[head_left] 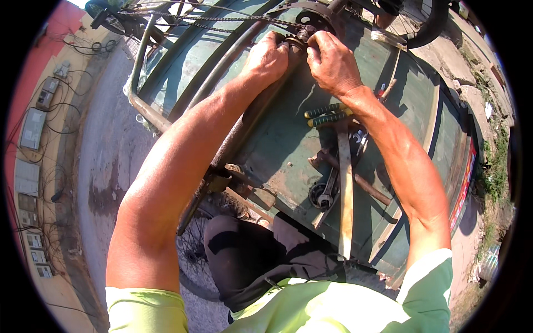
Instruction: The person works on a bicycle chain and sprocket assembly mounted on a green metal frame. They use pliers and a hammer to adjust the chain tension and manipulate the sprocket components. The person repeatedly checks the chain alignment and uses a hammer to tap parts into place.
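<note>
At the top middle, both hands are at a dark, greasy crank hub (297, 41) on a tube of a cart frame. My left hand (269, 58) is closed, its fingertips at the hub's left side. My right hand (336, 64) is bent into a pinch on the other side; whatever lies between its fingertips is hidden. Just beyond the fingers sits a round sprocket or disc (325, 19), and a chain (222, 25) runs off to the left. Below my right wrist lie pliers with green and yellow handles (327, 115).
On the green metal panel (272, 150) lie a flat wooden handle (345, 194), a rusty hammer-like tool (363, 186) and a wrench (331, 186) by a metal ring (316, 195). A spoked wheel (194, 255) is by my knee. Meter boxes (33, 129) line the left wall.
</note>
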`<act>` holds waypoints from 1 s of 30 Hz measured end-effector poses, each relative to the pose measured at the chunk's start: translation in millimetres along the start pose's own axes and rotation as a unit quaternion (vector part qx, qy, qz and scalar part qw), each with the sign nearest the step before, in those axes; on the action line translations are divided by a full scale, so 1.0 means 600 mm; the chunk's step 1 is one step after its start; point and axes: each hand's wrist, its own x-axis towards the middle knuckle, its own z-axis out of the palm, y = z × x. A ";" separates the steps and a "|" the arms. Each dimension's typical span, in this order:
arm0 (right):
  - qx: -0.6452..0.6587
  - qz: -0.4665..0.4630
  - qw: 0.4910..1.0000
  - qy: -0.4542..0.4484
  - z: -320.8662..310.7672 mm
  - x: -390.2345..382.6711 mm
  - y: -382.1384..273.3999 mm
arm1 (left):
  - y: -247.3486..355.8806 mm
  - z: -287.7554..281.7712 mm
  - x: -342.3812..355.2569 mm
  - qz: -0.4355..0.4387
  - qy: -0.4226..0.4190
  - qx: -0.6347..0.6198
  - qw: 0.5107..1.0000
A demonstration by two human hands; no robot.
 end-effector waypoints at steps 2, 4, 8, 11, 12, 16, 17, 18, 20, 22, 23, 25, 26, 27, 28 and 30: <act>0.013 0.014 1.000 0.019 0.003 0.000 0.000 | 0.011 -0.006 -0.007 -0.007 0.005 -0.026 1.000; 0.027 0.032 0.998 0.041 0.005 0.002 0.001 | 0.010 -0.009 -0.008 0.013 0.010 -0.008 1.000; 0.026 0.024 0.998 0.043 0.007 -0.001 0.007 | 0.007 -0.003 -0.007 0.025 0.018 0.022 0.999; 0.029 0.022 0.998 0.044 0.007 -0.007 0.012 | 0.012 -0.005 -0.014 0.020 0.020 0.011 1.000; 0.028 0.026 0.998 0.044 0.007 -0.007 0.013 | 0.017 -0.006 -0.016 0.019 0.022 0.011 1.000; 0.026 0.029 0.998 0.052 0.013 -0.014 0.019 | 0.013 -0.005 -0.015 0.037 0.034 0.007 0.999; 0.025 0.027 0.998 0.055 0.014 -0.016 0.021 | 0.011 -0.005 -0.014 0.046 0.038 0.004 0.998; 0.025 0.033 0.998 0.051 0.015 -0.017 0.021 | 0.010 -0.004 -0.013 0.049 0.042 0.006 0.998; 0.023 0.043 0.998 0.043 0.013 -0.021 0.019 | 0.010 -0.002 -0.015 0.054 0.052 0.010 0.997; 0.014 0.052 0.998 0.040 0.014 -0.026 0.021 | 0.012 -0.004 -0.019 0.078 0.066 0.015 0.995; 0.009 0.057 0.998 0.039 0.016 -0.030 0.025 | 0.014 -0.003 -0.020 0.089 0.073 0.017 0.993; 0.012 0.075 0.997 0.034 0.018 -0.035 0.033 | 0.018 -0.002 -0.025 0.095 0.078 0.010 0.992; 0.014 0.083 0.996 0.031 0.019 -0.037 0.033 | 0.019 -0.002 -0.027 0.098 0.081 0.007 0.992; 0.017 0.094 0.995 0.022 0.018 -0.037 0.032 | 0.019 -0.002 -0.028 0.113 0.088 0.013 0.990; 0.020 0.105 0.994 0.013 0.014 -0.038 0.029 | 0.020 -0.003 -0.029 0.128 0.095 0.019 0.987; 0.025 0.122 0.992 0.001 0.014 -0.040 0.028 | 0.017 -0.001 -0.031 0.145 0.103 0.023 0.984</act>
